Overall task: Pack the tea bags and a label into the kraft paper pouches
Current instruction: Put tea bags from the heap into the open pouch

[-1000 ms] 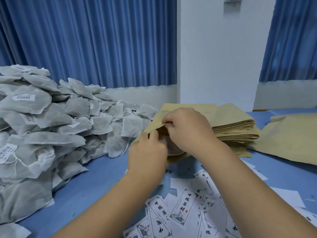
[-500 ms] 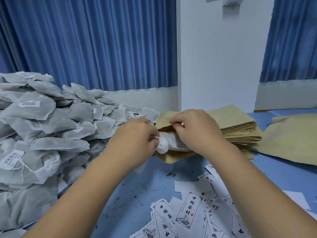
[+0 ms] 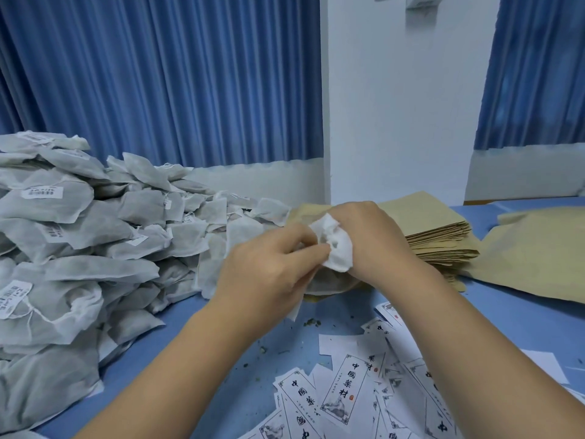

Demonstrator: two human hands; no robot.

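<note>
- Mid-table, toward the far edge: one white tea bag (image 3: pixel 336 248), crumpled, caught between both hands, apparently partway into the mouth of a kraft paper pouch (image 3: pixel 330 285).
- Pinched on its left side between thumb and fingertips of the left hand (image 3: pixel 272 264), fingers bent tight on the mesh.
- Closed over from the right by the right hand (image 3: pixel 375 242); fingers curled and mostly hidden behind the bag, judged to be gripping the pouch's mouth open.
- Pouch under and behind the hands, largely covered; mouth seemingly toward the near left, long axis running off toward the far right.
- Coming push, then, probably away and rightward, out of the left hand's pinch into the pouch; left hand nearer the bag's free end, so likely the one to drive it.
- Possible snag: bunched mesh catching on the paper lip, shedding crumbs like the tea crumbs (image 3: pixel 311 322) on the blue table (image 3: pixel 190 337).
- Along the left edge: heap of tea bags (image 3: pixel 95 248), near the left hand.
- At the near edge: printed labels (image 3: pixel 343 392), beside the right forearm.
- Just beyond the right hand: stack of empty pouches (image 3: pixel 440 239).
</note>
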